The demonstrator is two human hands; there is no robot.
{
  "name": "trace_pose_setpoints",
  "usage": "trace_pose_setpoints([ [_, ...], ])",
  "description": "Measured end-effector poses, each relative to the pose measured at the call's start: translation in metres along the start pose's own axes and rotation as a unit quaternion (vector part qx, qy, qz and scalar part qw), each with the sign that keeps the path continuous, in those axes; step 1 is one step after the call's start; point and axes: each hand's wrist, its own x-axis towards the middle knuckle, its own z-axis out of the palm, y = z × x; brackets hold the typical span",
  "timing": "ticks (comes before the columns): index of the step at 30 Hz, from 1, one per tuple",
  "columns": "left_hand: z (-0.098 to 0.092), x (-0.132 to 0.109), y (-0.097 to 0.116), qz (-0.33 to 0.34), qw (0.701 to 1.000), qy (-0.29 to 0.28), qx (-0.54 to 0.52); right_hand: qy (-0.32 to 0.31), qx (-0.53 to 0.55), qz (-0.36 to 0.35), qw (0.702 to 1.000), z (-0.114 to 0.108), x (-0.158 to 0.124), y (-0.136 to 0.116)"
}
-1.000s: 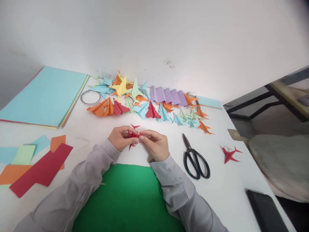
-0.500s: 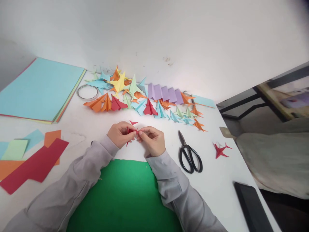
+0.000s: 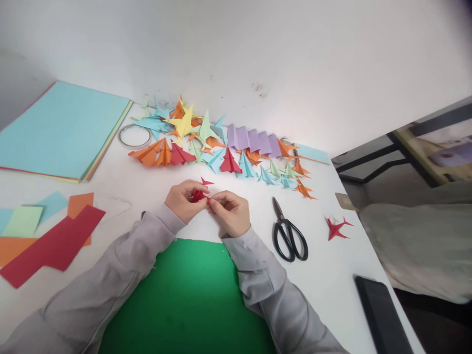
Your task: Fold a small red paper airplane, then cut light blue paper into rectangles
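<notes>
Between both hands is a small folded red paper plane (image 3: 198,195), held just above the white table beyond the green mat (image 3: 206,290). My left hand (image 3: 184,200) is closed around its body, with a pointed red tip showing past the fingers. Thumb and forefinger of my right hand (image 3: 232,211) pinch the end on the right. Fingers cover much of the folds. To the right of my right hand lie black-handled scissors (image 3: 287,236), apart from it. A finished-looking red paper plane (image 3: 336,228) rests farther right.
Folded paper planes in several colours (image 3: 184,123) line the wall, beside a pleated purple paper strip (image 3: 252,140) and a tape roll (image 3: 134,135). Coloured sheets (image 3: 66,128) are stacked at left, above cut paper pieces (image 3: 55,241). A black phone (image 3: 383,314) lies near the right edge.
The red paper plane has turned slightly in my fingers; its lower point no longer shows below my left hand. My right hand still pinches its end. The camera view has shifted slightly.
</notes>
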Motion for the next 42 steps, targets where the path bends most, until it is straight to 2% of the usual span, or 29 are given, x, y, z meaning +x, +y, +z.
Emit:
trace_pose_setpoints([
  [3,0.001,0.0,-0.003,0.048,0.998,0.015,0.032,-0.003,-0.01,-0.001,1.0,0.0,0.0,-0.002],
  [5,0.001,-0.001,-0.005,0.057,0.997,0.014,0.039,-0.006,-0.008,-0.003,1.0,0.0,0.0,-0.003],
  [11,0.001,-0.001,-0.002,0.055,0.997,0.018,0.053,0.016,-0.015,-0.002,1.0,0.002,0.0,-0.002],
  [16,0.001,-0.001,0.0,0.036,0.995,0.052,0.073,0.044,-0.035,0.003,0.998,0.004,-0.001,0.002],
  [24,0.003,-0.003,-0.001,0.006,0.993,0.085,0.081,0.058,-0.086,-0.038,0.994,0.004,-0.004,0.01],
  [35,0.002,-0.002,0.001,-0.002,0.995,0.078,0.061,0.067,-0.133,-0.08,0.986,0.006,-0.006,0.009],
  [38,0.002,-0.001,0.003,-0.017,0.995,0.081,0.05,0.073,-0.166,-0.108,0.977,0.005,-0.006,0.008],
  [42,0.003,-0.001,0.005,-0.034,0.995,0.088,0.029,0.065,-0.257,-0.214,0.94,0.004,-0.007,0.002],
])
